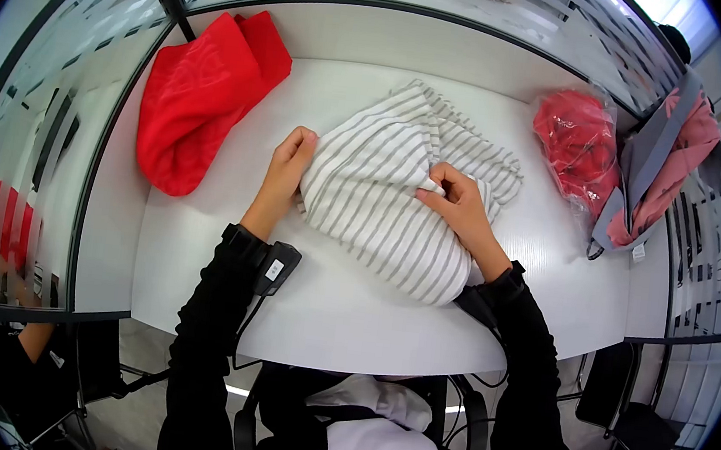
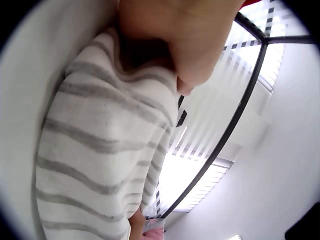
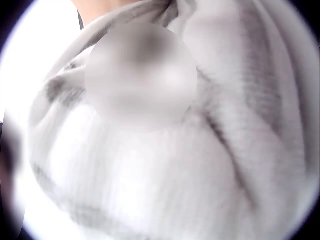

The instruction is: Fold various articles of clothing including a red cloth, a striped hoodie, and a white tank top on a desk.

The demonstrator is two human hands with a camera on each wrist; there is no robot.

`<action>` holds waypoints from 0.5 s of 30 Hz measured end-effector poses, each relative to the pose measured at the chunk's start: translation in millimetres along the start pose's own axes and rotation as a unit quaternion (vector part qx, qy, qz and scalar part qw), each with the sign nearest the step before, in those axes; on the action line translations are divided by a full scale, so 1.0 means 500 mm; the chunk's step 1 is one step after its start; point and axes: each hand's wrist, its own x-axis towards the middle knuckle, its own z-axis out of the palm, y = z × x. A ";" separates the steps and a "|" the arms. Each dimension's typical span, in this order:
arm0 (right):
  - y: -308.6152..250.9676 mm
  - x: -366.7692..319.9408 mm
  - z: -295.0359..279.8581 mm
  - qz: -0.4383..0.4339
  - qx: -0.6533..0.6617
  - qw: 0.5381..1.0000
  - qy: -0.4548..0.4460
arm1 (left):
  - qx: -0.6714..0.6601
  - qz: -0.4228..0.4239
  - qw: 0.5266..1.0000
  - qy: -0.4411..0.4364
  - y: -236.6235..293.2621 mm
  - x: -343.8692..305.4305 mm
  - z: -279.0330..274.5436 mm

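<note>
A white cloth with grey stripes [image 1: 381, 201] lies bunched and folded over the middle of the white table. My left hand [image 1: 285, 169] grips its left edge, fingers curled into the fabric. Up close, the left wrist view shows the striped cloth [image 2: 100, 130] gathered under the left hand [image 2: 175, 35]. On the upper right part of the cloth, my right hand [image 1: 461, 207] pinches a fold between thumb and fingers. The striped fabric [image 3: 135, 170] fills most of the right wrist view and hides nearly all of that hand.
Red folded fabric [image 1: 206, 103] leans at the back left corner. At the back right lie a red item in a clear plastic bag [image 1: 575, 147] and pink and grey fabric [image 1: 665, 165]. Glass-topped partitions [image 1: 381, 29] enclose the table [image 1: 349, 329]. A black cabled box [image 1: 277, 269] sits by my left wrist.
</note>
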 end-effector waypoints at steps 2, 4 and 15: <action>0.002 -0.003 -0.005 0.027 -0.010 1.000 -0.009 | 0.033 -0.002 0.999 0.011 0.005 -0.002 0.001; 0.000 -0.003 -0.002 0.021 -0.003 1.000 -0.007 | 0.053 0.012 0.998 -0.010 0.000 0.001 -0.004; -0.135 0.042 -0.109 0.019 -0.285 0.917 -0.279 | 0.135 0.028 0.979 -0.152 0.033 -0.012 0.010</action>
